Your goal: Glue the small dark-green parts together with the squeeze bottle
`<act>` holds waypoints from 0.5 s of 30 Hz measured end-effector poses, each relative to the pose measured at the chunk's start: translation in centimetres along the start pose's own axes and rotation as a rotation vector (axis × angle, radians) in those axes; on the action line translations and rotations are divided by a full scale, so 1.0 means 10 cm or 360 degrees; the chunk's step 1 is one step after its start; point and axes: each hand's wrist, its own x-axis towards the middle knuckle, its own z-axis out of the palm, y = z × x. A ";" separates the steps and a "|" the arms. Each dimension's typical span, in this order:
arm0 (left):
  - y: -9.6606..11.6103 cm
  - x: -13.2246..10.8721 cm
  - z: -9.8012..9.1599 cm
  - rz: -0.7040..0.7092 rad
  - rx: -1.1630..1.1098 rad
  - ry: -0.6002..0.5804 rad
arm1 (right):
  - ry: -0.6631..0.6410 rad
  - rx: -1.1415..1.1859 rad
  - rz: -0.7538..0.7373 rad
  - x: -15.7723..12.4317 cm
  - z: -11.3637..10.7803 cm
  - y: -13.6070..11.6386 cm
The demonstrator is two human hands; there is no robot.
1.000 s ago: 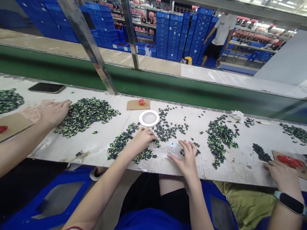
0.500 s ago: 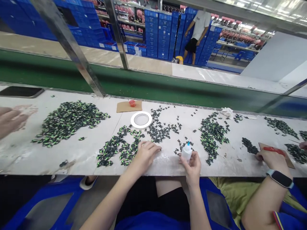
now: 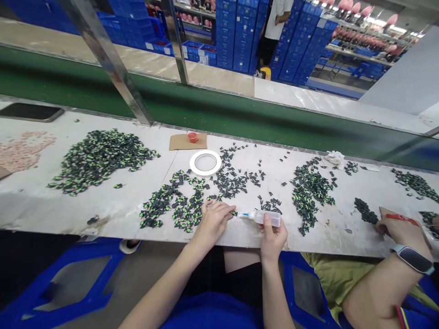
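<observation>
My right hand (image 3: 273,237) is wrapped round a small white squeeze bottle (image 3: 269,218), tipped on its side with its thin blue nozzle (image 3: 243,214) pointing left. Between the fingertips of my left hand (image 3: 215,222) is a small black-and-green part (image 3: 234,213), with the nozzle's end close by it; whether they touch I cannot tell. Beside that hand lies a pile of black-and-green parts (image 3: 187,212). Loose small black pieces (image 3: 233,183) are scattered beyond my hands, some just behind the bottle.
A white tape roll (image 3: 191,163) and a red cup (image 3: 192,137) on cardboard (image 3: 176,142) stand farther back. More part piles lie left (image 3: 103,160) and right (image 3: 310,192). A co-worker's hand (image 3: 399,228) works at the right. A metal post (image 3: 133,103) rises at the table's back edge.
The bottle has gone from upright to lying sideways, its nozzle now at the part in my left fingers. The view has shifted, and the hand at far left is out of sight.
</observation>
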 end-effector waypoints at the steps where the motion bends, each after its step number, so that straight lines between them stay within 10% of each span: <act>1: 0.00 0.00 0.01 -0.0042 -0.0035 0.0012 | 0.0002 -0.0034 -0.0009 -0.01 0.03 0.00; 15: -0.01 0.00 0.04 -0.0150 -0.0049 0.0123 | -0.0105 -0.0213 0.0001 0.01 0.07 0.01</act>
